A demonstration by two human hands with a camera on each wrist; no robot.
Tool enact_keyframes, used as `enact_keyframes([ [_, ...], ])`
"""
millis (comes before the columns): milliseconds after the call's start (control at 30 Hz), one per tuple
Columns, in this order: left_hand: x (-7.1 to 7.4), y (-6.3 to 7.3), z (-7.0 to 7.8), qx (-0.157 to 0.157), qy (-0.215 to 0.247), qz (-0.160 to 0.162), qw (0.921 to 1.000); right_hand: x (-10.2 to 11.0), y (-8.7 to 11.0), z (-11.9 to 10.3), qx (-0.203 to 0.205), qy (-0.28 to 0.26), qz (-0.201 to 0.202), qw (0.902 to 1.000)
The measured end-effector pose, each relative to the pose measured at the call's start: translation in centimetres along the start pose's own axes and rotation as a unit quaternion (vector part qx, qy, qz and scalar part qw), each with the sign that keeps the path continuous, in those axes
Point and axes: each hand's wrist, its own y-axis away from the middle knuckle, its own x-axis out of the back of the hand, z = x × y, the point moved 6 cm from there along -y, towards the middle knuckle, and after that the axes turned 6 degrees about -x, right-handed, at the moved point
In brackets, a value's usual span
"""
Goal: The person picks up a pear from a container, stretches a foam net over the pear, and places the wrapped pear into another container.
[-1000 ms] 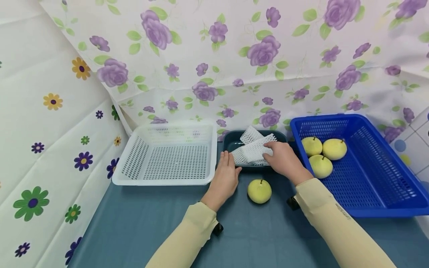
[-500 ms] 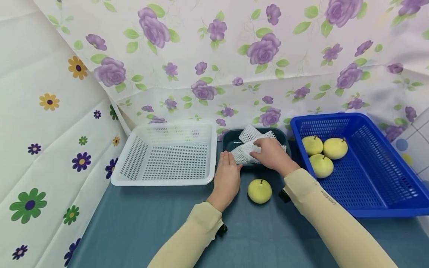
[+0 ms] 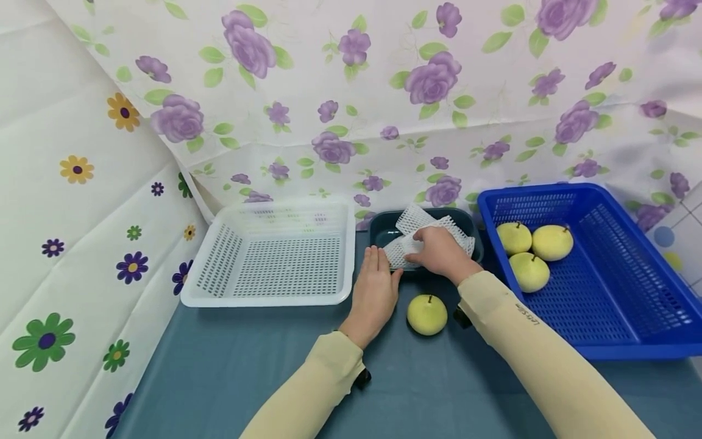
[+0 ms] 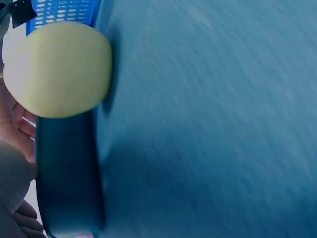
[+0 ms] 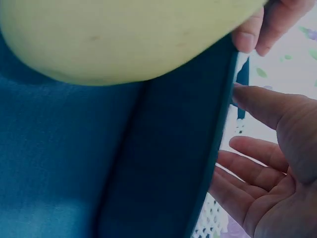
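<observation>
Several white foam net sleeves (image 3: 414,218) lie in a small dark green tray (image 3: 378,235) at the back centre. My left hand (image 3: 375,299) rests at the tray's front left corner, fingers straight and together, fingertips on the end of a sleeve. Over the sleeves is my right hand (image 3: 440,253), thumb and index finger close to my left fingertips. In the right wrist view, a gap separates the right thumb from the loosely extended fingers (image 5: 250,168). A pale yellow-green pear (image 3: 426,315) stands on the table in front of the tray, between my forearms.
A white perforated basket (image 3: 287,265) stands left of the tray, with nothing in it. On the right, a blue basket (image 3: 592,305) holds three pears (image 3: 529,272) near its left wall. A flowered sheet (image 3: 384,152) hangs close behind them.
My right hand has moved left across the sleeves, from the tray's right part towards my left fingertips. The upper sleeve's raised right end has dropped. My left hand has barely moved.
</observation>
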Motion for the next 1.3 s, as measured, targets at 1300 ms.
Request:
enact_keyframes([
  [1300,-0.8,-0.2,-0.9,0.012,-0.016,-0.021,0.9996,-0.5,0.2,1.1,-0.021,0.061,0.01,0.9979],
])
